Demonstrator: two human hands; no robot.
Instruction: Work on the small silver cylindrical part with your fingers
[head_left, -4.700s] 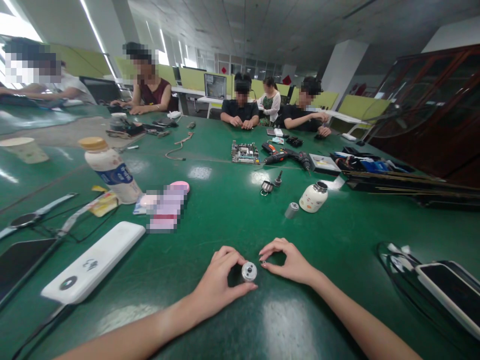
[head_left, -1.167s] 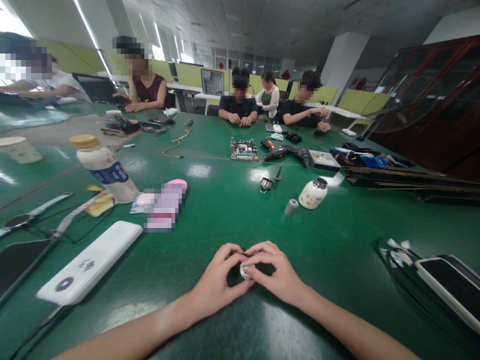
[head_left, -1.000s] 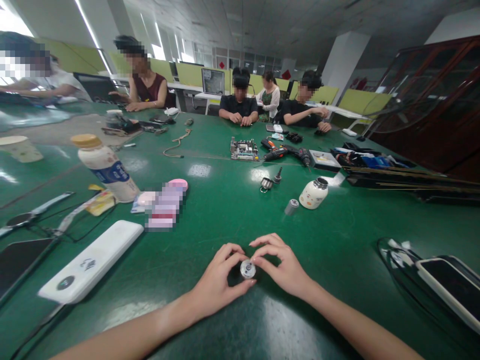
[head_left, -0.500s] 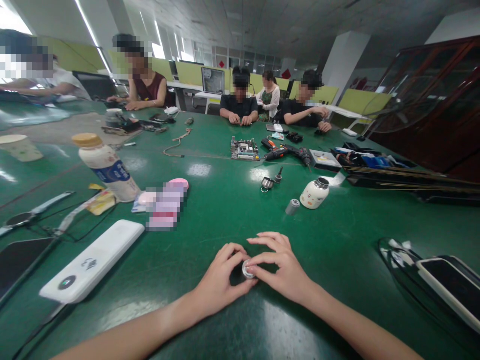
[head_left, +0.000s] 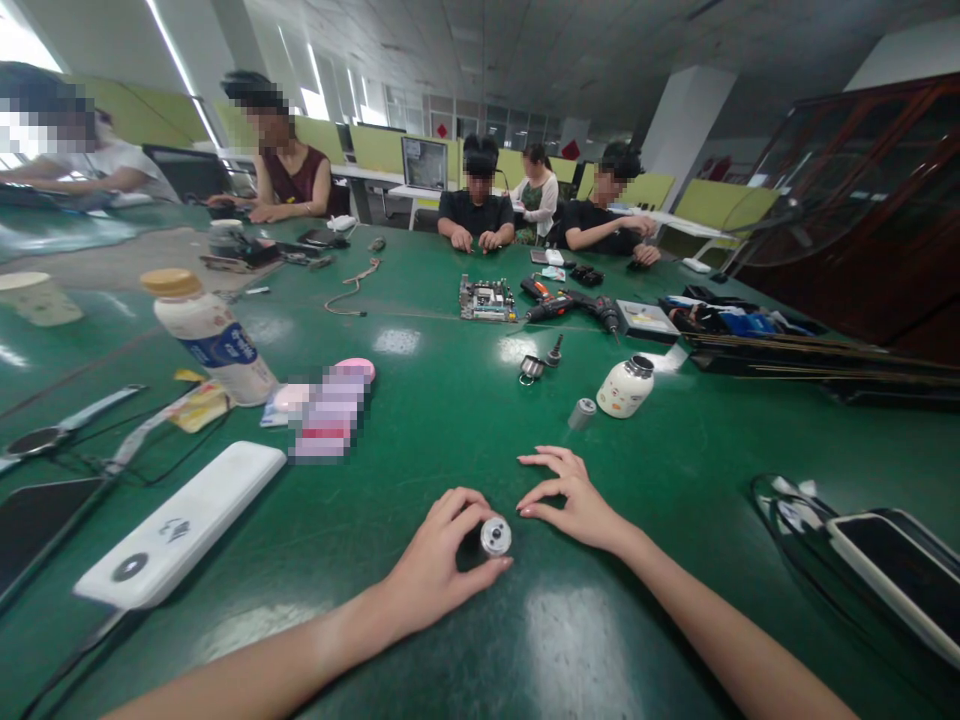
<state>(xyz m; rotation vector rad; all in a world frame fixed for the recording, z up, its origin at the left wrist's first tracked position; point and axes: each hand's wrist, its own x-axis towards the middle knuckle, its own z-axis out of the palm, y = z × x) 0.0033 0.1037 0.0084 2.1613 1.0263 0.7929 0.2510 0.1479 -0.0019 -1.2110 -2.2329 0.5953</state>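
Observation:
A small silver cylindrical motor [head_left: 496,538] stands on end, its round face with small holes turned up. Curled around it from the left is my left hand [head_left: 450,545], fingers on the far side and thumb on the near side. Just to the right, my right hand [head_left: 570,502] is raised with thumb and index fingertips pinched together; whatever is between them, if anything, is too small to make out. Its other fingers are spread. Farther back stand a similar grey metal cylinder [head_left: 581,413] and a white steel-necked bottle [head_left: 626,387].
Small metal parts [head_left: 532,370], a circuit board [head_left: 487,298] and power drills [head_left: 574,305] lie farther back on the green table. At left are a white power bank [head_left: 184,520] and a drink bottle [head_left: 217,340]; phones [head_left: 900,570] lie right. Several people sit around the table.
My right hand has drawn away from the top of the motor, up and to the right, uncovering its end face. The left hand stays around it.

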